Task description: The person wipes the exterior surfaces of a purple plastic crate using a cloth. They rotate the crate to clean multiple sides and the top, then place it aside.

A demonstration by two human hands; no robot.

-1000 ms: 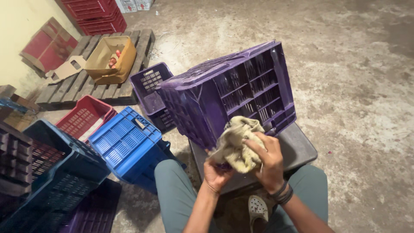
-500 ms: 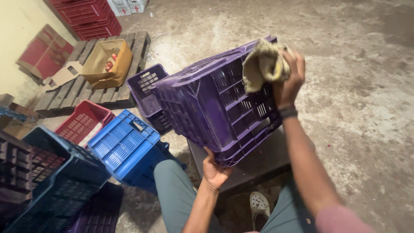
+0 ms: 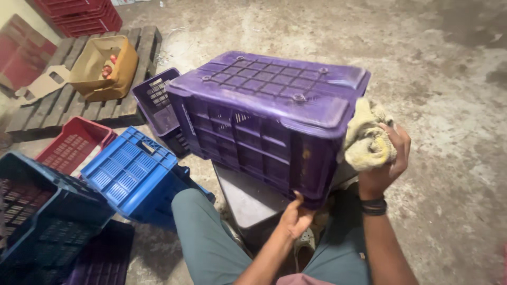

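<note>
Purple crate (image 3: pixel 264 113) upside down on grey stool (image 3: pixel 248 198) between knees. Right hand (image 3: pixel 385 158) clenched around yellowish rag (image 3: pixel 367 140) against crate's end; left hand (image 3: pixel 296 216) gripping lower corner. Open tan carton (image 3: pixel 103 66) on pallet (image 3: pixel 63 100) behind.

big crate (image 3: pixel 269 113): purple, grid pattern
cloth (image 3: pixel 367 138): pale yellow, dirty
small crate (image 3: pixel 156 108): purple
flat crate (image 3: pixel 127 171): blue
low crate (image 3: pixel 74 145): red
box (image 3: pixel 103 68): brown cardboard
floor (image 3: pixel 449 79): grey, stained

Left hand (image 3: pixel 297 217) raised, fingers curled in grip; right hand (image 3: pixel 388 161) closed, wrist banded.
</note>
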